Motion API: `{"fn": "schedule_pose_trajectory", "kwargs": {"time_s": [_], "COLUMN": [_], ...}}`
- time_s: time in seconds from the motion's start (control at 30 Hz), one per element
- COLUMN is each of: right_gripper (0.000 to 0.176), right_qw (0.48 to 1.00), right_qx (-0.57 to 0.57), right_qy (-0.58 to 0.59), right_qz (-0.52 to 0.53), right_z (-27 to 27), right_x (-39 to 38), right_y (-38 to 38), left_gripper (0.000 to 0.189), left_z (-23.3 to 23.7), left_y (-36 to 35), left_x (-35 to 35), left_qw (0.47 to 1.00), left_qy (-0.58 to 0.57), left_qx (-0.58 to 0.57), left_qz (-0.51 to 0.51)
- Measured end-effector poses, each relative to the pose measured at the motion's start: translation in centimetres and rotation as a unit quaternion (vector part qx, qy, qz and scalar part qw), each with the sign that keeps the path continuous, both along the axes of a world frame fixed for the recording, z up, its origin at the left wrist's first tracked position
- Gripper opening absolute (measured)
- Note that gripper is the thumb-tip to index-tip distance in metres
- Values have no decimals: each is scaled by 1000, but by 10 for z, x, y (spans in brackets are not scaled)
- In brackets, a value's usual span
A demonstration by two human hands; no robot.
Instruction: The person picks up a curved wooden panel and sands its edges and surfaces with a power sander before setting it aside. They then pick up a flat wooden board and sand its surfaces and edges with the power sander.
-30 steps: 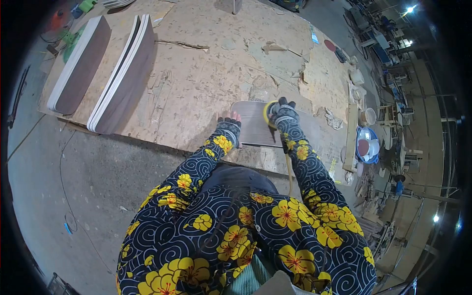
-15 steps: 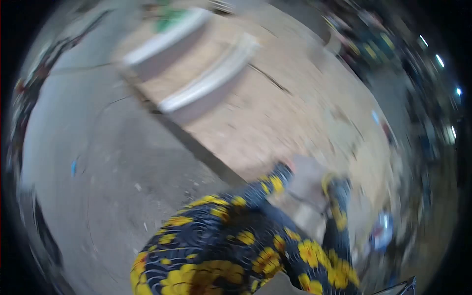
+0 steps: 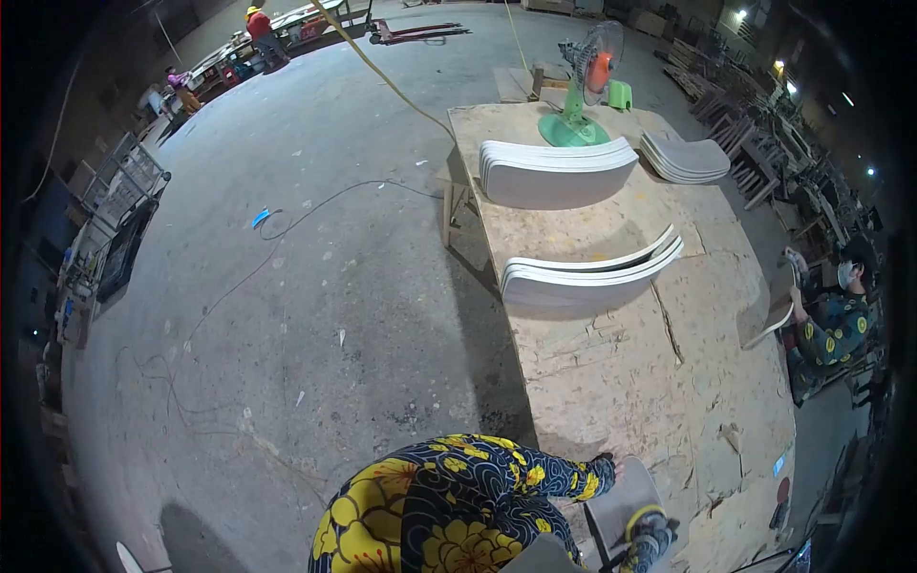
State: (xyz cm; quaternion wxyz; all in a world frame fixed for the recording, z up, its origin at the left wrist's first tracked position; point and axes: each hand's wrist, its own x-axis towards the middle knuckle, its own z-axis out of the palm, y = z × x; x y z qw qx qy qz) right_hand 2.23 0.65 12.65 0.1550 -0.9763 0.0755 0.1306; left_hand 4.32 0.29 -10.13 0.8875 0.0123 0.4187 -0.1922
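A grey curved panel [image 3: 635,485] lies at the near end of the worktable, in front of my body. My left hand [image 3: 606,471], in a dark glove with bare fingertips, holds its far left edge. Over the panel's near part my right hand [image 3: 653,537], also gloved, is closed on what looks like a sander [image 3: 634,517] with a rounded yellow edge; the fingers hide most of it. A dark hose or strap [image 3: 596,535] runs between my arms. Farther along stand stacks of curved panels, a nearer one [image 3: 583,286] and a farther one [image 3: 559,179].
The worktable [image 3: 611,372] has a rough, worn top. Another panel stack [image 3: 686,158] and a green fan [image 3: 578,105] are at its far end. At right, a person [image 3: 836,320] handles a panel. A cable [image 3: 234,272] trails across the floor at left.
My view has swung and steadied, so the table, stacks and fan now show sharply and sit farther right. Both hands remain at the near panel and appear lower in view.
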Motion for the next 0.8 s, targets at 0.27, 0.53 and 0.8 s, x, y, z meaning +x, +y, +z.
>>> {"fn": "schedule_pose_trajectory", "kwargs": {"time_s": [0.27, 0.53, 0.8], "right_gripper": [36, 34, 33], "right_qw": [1000, 996, 986], "right_qx": [19, 68, 121], "right_qy": [-3, -9, -14], "right_qz": [23, 64, 112], "right_z": [-4, -9, -13], "right_x": [-4, -13, -25], "right_y": [6, -2, -7], "left_gripper": [66, 61, 57], "left_z": [-7, -5, 4], "left_y": [-4, -6, -3], "left_x": [1, -1, -5], "left_qw": [999, 999, 999], "left_qy": [30, 16, -44], "left_qx": [-35, -29, -9], "left_qz": [11, 4, -4]}}
